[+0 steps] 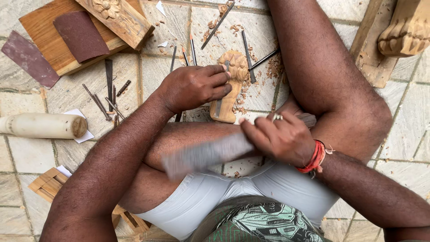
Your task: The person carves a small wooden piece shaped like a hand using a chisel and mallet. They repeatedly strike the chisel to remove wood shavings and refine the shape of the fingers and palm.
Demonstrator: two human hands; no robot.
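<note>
Lying beneath left hand (pixel 193 86), carving (pixel 229 85); mallet (pixel 210 153) seemingly right-held.

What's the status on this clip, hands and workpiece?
Left hand gripping a chisel against the carved wooden piece. Right hand gripping a motion-blurred mallet. Wood chips and spare chisels scattered around.

Pale stone-tiled floor (pixel 405 130) in daylight, littered with wood shavings (pixel 268 67).

Light: bright, even daylight, no glare.
Shadows: soft, short, under the legs.
Blur: the mallet (pixel 204 154) in the right hand (pixel 280 136) is streaked with motion.
Focus: floor tiles (pixel 403 130) and chisels (pixel 192 49) sharp.
</note>
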